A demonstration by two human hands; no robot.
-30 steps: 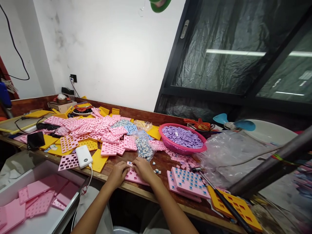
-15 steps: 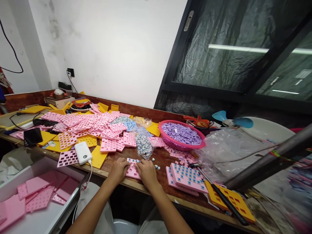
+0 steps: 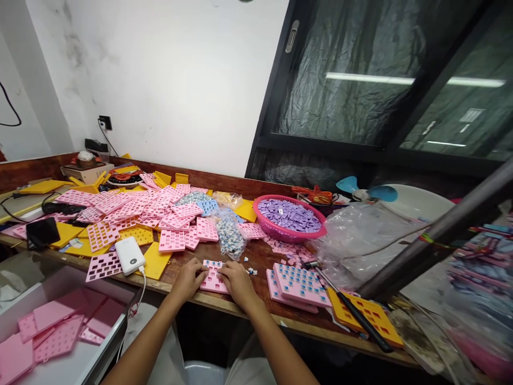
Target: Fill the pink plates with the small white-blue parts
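Note:
A small pink board (image 3: 211,283) with square holes lies at the table's front edge, with a few blue-and-white pieces in its far row. My left hand (image 3: 189,279) is closed on the board's left edge. Over its right side, my right hand (image 3: 237,280) has its fingers pinched together at the surface; whatever lies between the fingertips is hidden. Some loose blue-and-white pieces (image 3: 251,271) sit just right of that hand. Behind the board lies a clear bag (image 3: 231,235) of similar pieces.
Stacked pink boards with blue pieces (image 3: 300,285), a hammer (image 3: 360,315) and a yellow board (image 3: 374,315) are at right. A pink basket (image 3: 260,227) holds purple pieces. Left are piled pink boards (image 3: 136,206), a white power bank (image 3: 129,255) and an open drawer (image 3: 100,363).
The view has turned slightly right, so everything sits a little further left. Both hands stay at the pink board, with only small finger shifts.

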